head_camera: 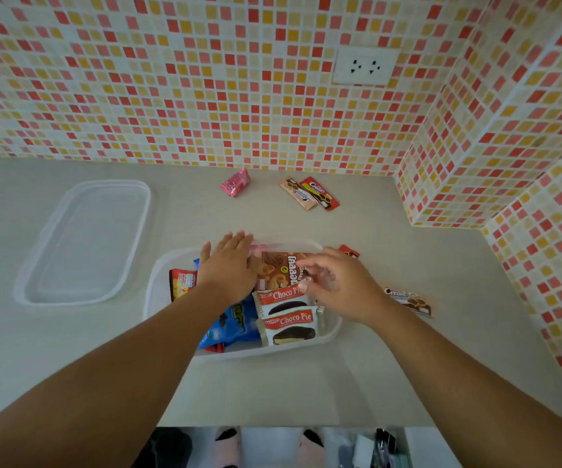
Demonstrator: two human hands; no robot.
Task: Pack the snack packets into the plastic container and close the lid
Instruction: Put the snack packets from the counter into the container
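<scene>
Container [158, 282] at frame centre, partly filled. Left hand [228, 268], fingers straight, presses packets flat; right hand [337, 282], loosely curled, tucks brown packet [277, 268]. Advice: seat it level below rim; lid [83, 244] waits upper left.

The clear plastic container [158, 282] sits open on the counter, holding two Choco Pie packets [288, 314] side by side, a brown packet [277, 270], a blue packet [239, 324] and a red-yellow one [181, 282]. Its clear lid [87, 241] lies flat, apart to the left. Four loose packets lie outside: pink [235, 182], tan [298, 194], red [320, 192] and an Oreo [407, 300].
</scene>
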